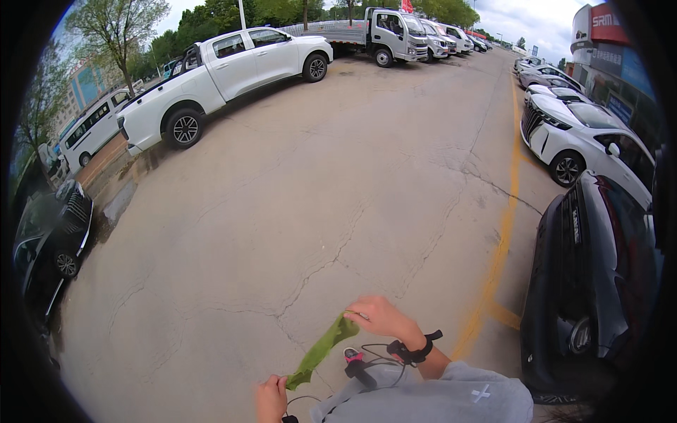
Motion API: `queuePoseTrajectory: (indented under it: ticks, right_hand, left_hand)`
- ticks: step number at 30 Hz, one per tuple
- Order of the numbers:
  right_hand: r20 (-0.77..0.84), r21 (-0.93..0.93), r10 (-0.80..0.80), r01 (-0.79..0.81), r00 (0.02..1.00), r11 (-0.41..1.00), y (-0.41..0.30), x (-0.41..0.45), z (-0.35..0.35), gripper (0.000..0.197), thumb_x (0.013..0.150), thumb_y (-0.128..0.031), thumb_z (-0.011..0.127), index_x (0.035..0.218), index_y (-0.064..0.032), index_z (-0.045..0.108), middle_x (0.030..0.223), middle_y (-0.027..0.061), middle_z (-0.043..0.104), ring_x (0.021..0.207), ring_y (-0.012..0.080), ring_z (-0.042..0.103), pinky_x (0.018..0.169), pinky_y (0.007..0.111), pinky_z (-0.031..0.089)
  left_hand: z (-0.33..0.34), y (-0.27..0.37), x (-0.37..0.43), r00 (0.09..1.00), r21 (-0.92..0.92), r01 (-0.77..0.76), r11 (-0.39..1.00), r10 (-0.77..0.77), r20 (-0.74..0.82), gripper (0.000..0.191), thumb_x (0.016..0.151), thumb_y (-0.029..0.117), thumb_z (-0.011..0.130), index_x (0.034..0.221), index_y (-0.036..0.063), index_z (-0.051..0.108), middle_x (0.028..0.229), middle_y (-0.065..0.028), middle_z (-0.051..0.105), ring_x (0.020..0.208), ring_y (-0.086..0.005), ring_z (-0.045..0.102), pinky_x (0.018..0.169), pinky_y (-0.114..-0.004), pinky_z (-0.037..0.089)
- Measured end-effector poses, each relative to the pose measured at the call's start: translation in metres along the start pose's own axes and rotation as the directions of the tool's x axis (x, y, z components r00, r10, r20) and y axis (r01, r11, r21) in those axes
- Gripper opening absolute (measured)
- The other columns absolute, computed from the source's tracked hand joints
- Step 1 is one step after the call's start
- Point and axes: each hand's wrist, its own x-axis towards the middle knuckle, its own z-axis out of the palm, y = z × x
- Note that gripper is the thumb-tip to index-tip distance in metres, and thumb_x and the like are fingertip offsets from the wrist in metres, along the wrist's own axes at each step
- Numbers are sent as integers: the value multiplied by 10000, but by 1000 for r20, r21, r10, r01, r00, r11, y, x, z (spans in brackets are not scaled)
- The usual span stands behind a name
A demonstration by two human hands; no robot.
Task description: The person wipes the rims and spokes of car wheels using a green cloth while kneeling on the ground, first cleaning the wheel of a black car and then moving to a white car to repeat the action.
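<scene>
A green cloth is stretched slantwise in front of my body, over the concrete ground. My left hand pinches its lower left end, near the picture's bottom edge. The upper right end is held between the thumb and fingers of my right hand. On my right wrist sits a black strap with a small device and a cable. Below the cloth, part of a shoe with pink on it shows beside my grey shirt.
A dark car stands close on the right, with a white car beyond it. A yellow line runs along the cracked concrete. A white pickup truck is parked ahead left, a black car at the far left.
</scene>
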Motion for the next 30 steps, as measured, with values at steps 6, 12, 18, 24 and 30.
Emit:
queuePoseTrajectory:
  ticks: [6, 12, 18, 24, 30]
  right_hand:
    - [82, -2, -60, 60, 995, 998, 37, 107, 16, 185, 914, -203, 642, 857, -32, 682, 726, 128, 632, 708, 317, 614, 634, 412, 491]
    - [172, 54, 39, -49, 984, 997, 86, 187, 64, 177, 924, -204, 627, 897, -42, 697, 723, 135, 625, 714, 317, 604, 648, 403, 491]
    - [191, -31, 120, -116, 974, 993, 105, 299, 106, 159, 911, -172, 639, 897, -25, 697, 770, 139, 659, 728, 323, 625, 653, 403, 497]
    - [83, 45, 8, -12, 997, 999, 107, 428, 167, 152, 917, -117, 625, 894, 19, 690, 748, 151, 673, 687, 302, 649, 637, 367, 498]
    - [68, 167, 177, -186, 982, 968, 124, 498, 210, 134, 913, -75, 606, 876, 34, 673, 741, 151, 679, 670, 268, 678, 638, 342, 503]
  left_hand:
    - [8, -37, 107, 980, -16, -153, 988, 150, -130, 160, 900, 178, 644, 964, 33, 613, 818, -210, 656, 784, -426, 633, 687, -511, 498]
    - [-11, -40, 188, 989, -143, -140, 980, 131, -72, 186, 900, 186, 649, 973, 23, 600, 840, -207, 678, 792, -419, 651, 694, -493, 513]
    - [-59, -64, 301, 997, -236, -81, 968, 77, -29, 230, 915, 254, 647, 913, 26, 617, 795, -190, 676, 744, -408, 649, 666, -477, 514]
    - [-162, -95, 430, 945, -54, -319, 946, 313, -94, 241, 939, 275, 600, 886, 40, 594, 732, -180, 638, 704, -402, 618, 616, -502, 475]
    - [-235, -111, 498, 949, 131, -284, 950, 298, -101, 223, 959, 250, 576, 968, 32, 532, 838, -173, 640, 823, -395, 607, 718, -459, 486]
